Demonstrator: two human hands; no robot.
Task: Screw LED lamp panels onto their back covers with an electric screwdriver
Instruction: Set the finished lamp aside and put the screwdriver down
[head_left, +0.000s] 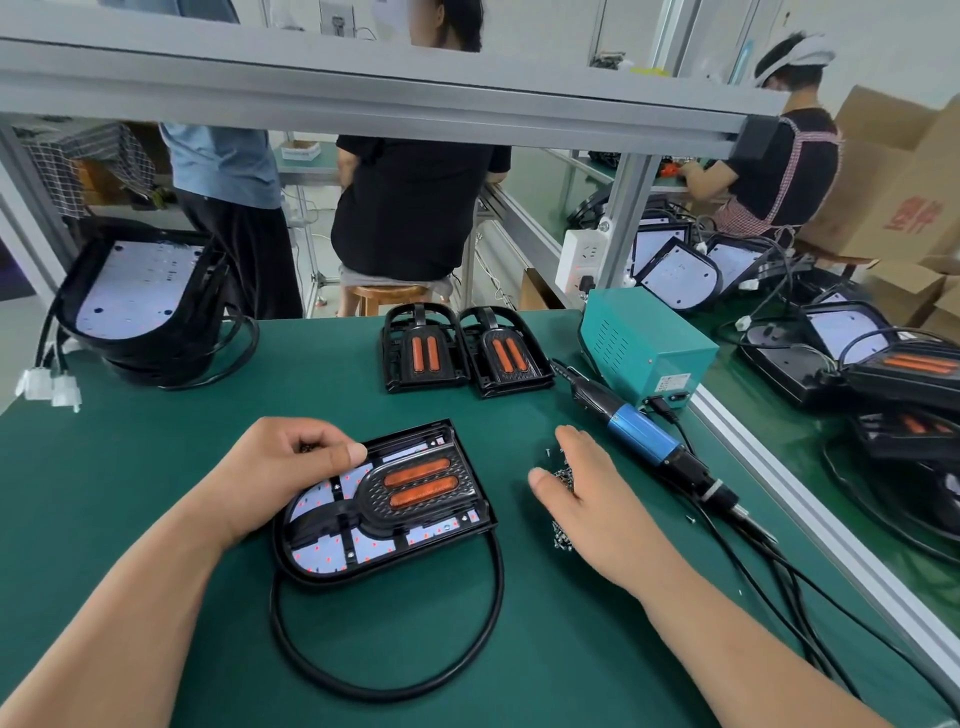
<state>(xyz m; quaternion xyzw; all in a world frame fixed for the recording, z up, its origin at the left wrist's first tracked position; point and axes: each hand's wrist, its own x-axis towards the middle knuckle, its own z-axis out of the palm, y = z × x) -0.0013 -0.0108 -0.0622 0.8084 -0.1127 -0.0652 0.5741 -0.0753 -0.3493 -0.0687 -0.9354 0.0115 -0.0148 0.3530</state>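
The left hand (291, 467) curls its fingers around a few small dark screws (305, 448). Beneath and just right of that grip, on the green bench mat (156, 467), lies the black D-shaped lamp housing with white LED panel and orange strips (415, 519). The right hand (587, 504), fingers relaxed and spread, rests on a loose screw pile (563, 475). Just beyond its fingertips lies the blue-and-black electric screwdriver (644, 434), untouched.

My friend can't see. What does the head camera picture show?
A person's left hand rests on a black lamp panel with orange strips on a green table. The right hand lies over a pile of small screws, beside a blue electric screwdriver.
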